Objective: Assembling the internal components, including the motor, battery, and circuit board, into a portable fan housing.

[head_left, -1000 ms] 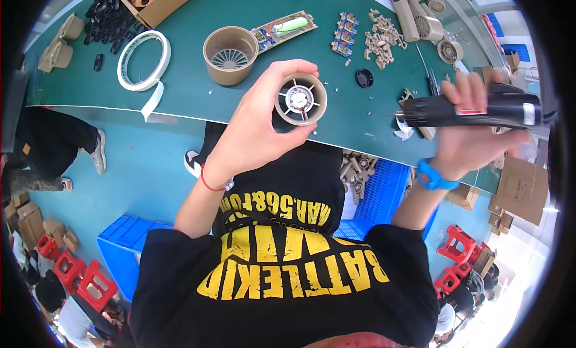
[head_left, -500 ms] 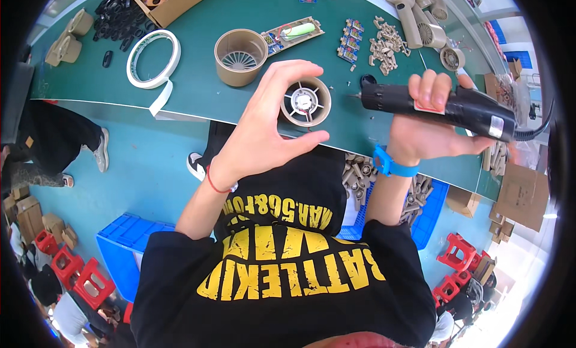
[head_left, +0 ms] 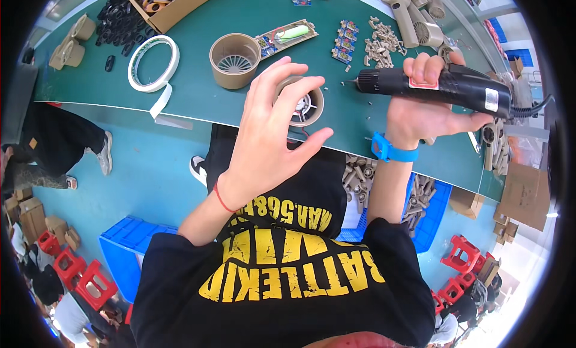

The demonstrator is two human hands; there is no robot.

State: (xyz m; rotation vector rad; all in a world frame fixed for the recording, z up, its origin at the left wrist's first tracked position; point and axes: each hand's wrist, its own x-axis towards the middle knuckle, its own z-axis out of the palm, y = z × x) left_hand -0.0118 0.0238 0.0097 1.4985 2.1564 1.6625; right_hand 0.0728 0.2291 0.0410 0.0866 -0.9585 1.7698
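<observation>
Head view, right hand (head_left: 420, 115) curled, gripping screwdriver (head_left: 459, 94)

White tape roll (head_left: 174, 63), loose end trailing past the counter's (head_left: 195, 104) edge; red plastic stools (head_left: 96, 267), lower left; cardboard boxes (head_left: 31, 211) beyond; blue bin (head_left: 125, 237), floor (head_left: 153, 168).

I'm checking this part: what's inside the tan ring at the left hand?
A pale hub and some spokes show inside the ring; whatever the left hand covers cannot be seen.

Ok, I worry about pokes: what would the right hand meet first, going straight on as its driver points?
Probably the left hand: its fingers lie about in line with the driver, though depth is unclear.
</observation>
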